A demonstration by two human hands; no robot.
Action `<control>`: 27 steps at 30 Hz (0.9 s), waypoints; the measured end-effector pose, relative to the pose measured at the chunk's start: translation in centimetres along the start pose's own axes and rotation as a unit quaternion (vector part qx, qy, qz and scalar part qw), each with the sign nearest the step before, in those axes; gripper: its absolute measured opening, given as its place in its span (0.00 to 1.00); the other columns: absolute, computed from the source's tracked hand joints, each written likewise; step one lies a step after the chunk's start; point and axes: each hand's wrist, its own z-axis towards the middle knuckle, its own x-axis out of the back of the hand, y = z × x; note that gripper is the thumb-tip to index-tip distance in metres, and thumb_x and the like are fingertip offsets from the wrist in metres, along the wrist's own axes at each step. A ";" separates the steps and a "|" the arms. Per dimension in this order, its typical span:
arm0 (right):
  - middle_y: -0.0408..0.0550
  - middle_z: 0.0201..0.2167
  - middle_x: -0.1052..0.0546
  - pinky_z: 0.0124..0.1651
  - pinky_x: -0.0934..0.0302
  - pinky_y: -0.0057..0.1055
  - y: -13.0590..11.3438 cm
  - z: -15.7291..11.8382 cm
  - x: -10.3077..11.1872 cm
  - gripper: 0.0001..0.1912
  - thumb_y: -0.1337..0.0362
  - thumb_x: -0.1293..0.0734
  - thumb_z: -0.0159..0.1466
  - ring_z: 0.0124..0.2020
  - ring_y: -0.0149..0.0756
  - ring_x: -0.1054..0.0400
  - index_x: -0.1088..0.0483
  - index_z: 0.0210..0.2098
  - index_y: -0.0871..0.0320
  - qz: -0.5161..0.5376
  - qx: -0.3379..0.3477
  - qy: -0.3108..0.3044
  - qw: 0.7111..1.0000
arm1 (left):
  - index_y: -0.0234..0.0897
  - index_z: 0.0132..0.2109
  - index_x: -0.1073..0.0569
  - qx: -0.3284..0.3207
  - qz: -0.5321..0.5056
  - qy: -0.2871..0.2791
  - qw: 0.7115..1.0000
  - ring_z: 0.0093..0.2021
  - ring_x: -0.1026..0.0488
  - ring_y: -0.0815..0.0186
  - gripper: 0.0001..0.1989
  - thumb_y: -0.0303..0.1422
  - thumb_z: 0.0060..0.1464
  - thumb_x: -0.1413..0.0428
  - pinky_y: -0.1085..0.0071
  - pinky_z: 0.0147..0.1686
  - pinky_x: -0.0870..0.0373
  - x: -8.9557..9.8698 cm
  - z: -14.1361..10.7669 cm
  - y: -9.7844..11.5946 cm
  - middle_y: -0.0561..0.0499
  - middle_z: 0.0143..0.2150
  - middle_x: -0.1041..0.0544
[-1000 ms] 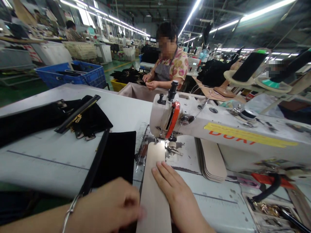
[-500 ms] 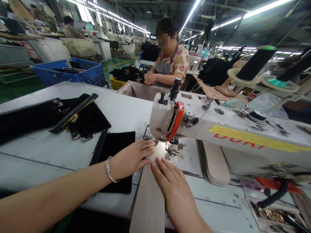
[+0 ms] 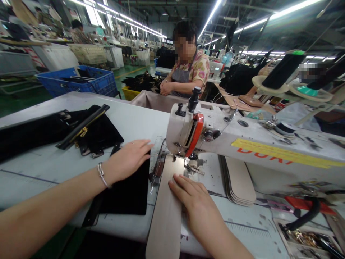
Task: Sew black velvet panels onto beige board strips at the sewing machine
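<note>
The right hand (image 3: 194, 199) rests on 1 beige strip (image 3: 166, 212).

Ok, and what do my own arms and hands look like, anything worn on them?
Your left hand has a shiny silver bracelet at its wrist and what looks like a thin ring on one finger. Your right hand shows no jewellery. Both are ungloved, and no sleeves show in view.

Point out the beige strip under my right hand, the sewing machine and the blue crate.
Beige strip (image 3: 167, 208): head view, middle of its length.
Sewing machine (image 3: 223, 130): head view, white arm.
Blue crate (image 3: 104, 85): head view, outer wall.
</note>
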 end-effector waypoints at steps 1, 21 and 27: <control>0.45 0.63 0.34 0.61 0.41 0.42 0.4 0.5 0.2 0.28 0.77 0.42 0.66 0.63 0.39 0.40 0.35 0.62 0.51 0.009 0.002 -0.005 1.000 | 0.32 0.54 0.29 0.047 0.028 0.013 0.998 0.56 0.32 0.50 0.19 0.41 0.64 0.48 0.54 0.56 0.36 0.2 0.0 -1.1 0.37 0.55 0.29; 0.55 0.60 0.33 0.53 0.44 0.46 1.6 2.6 -1.1 0.29 0.72 0.40 0.68 0.54 0.48 0.40 0.46 0.68 0.60 -0.048 -0.038 0.016 0.998 | 0.35 0.37 0.24 0.079 -0.228 -0.002 0.970 0.38 0.27 0.63 0.04 0.30 0.56 0.43 0.68 0.40 0.34 -2.0 4.5 4.9 0.50 0.36 0.23; 0.53 0.61 0.34 0.53 0.43 0.47 1.5 2.5 -1.2 0.31 0.72 0.41 0.68 0.53 0.49 0.41 0.48 0.69 0.59 -0.068 -0.038 0.019 0.997 | 0.36 0.38 0.22 0.108 -0.185 -0.011 0.977 0.38 0.26 0.61 0.06 0.31 0.57 0.43 0.67 0.37 0.35 -2.0 4.9 5.4 0.48 0.36 0.22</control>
